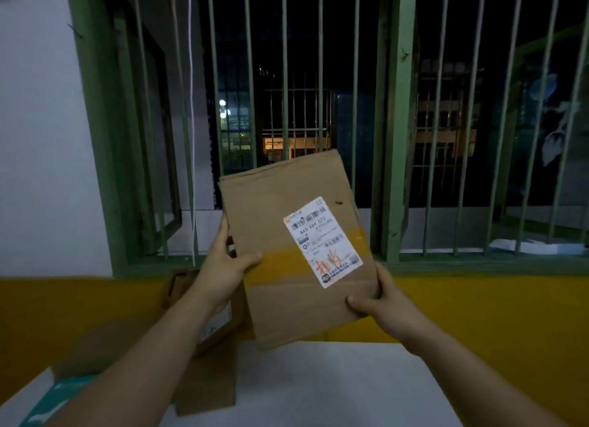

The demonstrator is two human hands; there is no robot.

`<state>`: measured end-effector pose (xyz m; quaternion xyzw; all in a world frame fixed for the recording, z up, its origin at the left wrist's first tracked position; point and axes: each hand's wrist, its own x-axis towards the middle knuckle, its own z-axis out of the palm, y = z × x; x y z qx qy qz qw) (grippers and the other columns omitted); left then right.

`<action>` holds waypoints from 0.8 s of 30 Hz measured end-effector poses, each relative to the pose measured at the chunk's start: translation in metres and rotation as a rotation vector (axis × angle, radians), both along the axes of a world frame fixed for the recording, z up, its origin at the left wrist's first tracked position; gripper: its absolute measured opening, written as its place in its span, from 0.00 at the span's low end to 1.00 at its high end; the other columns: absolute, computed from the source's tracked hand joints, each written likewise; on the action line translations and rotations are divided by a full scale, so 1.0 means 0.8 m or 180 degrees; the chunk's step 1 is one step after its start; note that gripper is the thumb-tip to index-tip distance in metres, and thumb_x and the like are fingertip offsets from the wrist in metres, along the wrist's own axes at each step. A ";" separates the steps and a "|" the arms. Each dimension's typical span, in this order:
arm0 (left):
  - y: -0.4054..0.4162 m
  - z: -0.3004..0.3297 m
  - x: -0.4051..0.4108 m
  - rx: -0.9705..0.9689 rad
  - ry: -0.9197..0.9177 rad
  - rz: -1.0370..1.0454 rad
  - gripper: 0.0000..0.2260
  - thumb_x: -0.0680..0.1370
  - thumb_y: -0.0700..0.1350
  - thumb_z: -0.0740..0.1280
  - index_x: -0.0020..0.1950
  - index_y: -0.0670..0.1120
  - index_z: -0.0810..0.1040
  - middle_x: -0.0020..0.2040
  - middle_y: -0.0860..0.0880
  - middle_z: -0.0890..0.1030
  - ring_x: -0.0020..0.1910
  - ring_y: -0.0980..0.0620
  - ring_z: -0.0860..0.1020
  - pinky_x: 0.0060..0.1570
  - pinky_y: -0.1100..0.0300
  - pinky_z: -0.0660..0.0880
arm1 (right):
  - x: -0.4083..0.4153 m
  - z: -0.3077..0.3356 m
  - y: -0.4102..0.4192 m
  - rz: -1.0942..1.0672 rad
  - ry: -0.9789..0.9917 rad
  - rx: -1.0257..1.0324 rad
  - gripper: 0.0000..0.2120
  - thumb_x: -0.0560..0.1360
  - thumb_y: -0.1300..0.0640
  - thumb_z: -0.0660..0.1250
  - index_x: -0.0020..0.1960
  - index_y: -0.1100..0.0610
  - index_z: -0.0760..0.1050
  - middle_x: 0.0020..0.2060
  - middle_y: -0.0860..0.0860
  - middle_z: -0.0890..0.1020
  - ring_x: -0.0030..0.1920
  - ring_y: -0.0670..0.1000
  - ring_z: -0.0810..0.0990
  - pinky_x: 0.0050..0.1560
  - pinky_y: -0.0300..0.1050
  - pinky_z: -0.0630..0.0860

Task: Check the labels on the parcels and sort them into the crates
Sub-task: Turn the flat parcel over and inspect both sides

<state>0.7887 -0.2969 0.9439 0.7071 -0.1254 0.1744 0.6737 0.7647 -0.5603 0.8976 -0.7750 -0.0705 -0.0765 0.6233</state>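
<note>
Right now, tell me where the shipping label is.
In the head view, the white shipping label sits on the right half of the raised cardboard parcel, between the left hand and right hand.

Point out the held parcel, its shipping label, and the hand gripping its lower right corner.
held parcel (274, 203): head view, bare cardboard above the tape.
shipping label (322, 241): head view, middle of the white sticker.
right hand (379, 302): head view, back of the hand.

Both bare arms reach forward and up. The left hand (224, 267) grips the parcel's (287, 203) left edge, thumb across its front; the right hand (379, 302) pinches its lower right corner.
</note>
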 end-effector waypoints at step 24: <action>-0.009 0.012 -0.011 -0.0128 -0.0244 -0.0201 0.24 0.83 0.46 0.56 0.76 0.63 0.54 0.60 0.64 0.72 0.59 0.61 0.73 0.60 0.58 0.72 | -0.022 0.031 0.035 -0.0775 -0.0966 0.0420 0.16 0.83 0.52 0.55 0.70 0.44 0.63 0.53 0.39 0.75 0.51 0.39 0.74 0.46 0.36 0.71</action>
